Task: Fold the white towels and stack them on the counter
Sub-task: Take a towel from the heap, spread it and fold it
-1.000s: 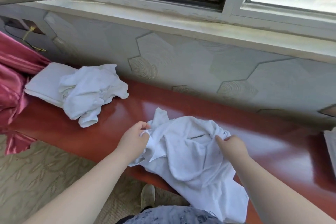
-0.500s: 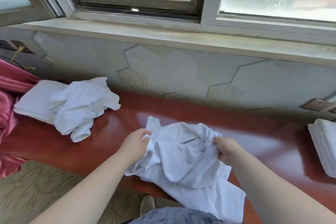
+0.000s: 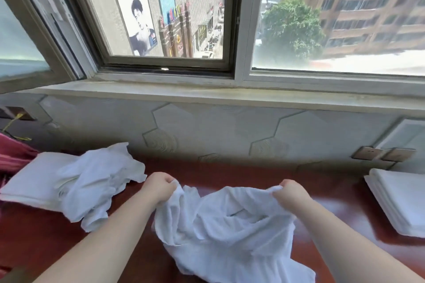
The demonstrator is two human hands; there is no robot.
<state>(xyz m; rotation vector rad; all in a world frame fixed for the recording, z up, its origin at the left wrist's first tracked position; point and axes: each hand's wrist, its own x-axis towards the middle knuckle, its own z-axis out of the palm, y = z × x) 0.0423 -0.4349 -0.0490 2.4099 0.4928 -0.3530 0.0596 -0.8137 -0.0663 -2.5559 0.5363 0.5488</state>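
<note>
Towel [image 3: 225, 225], lower middle of the head view, now hangs stretched between two fists. The left hand [image 3: 158, 187] and right hand [image 3: 291, 193], each clenched on its top edge, have drawn wider apart than a moment ago and raised that edge above the red counter [image 3: 34, 236]. It is probably being opened out; no fold is made yet. A folded stack [image 3: 400, 200] sits at far right and crumpled towels [image 3: 92, 186] at left.

Towels along the counter [image 3: 333, 181] under the window [image 3: 165, 18]
Loose towel [image 3: 225, 225] at centre — a rumpled heap [image 3: 96, 186] atop a folded towel [image 3: 30, 181] lies left, a folded stack [image 3: 400, 200] right.
</note>
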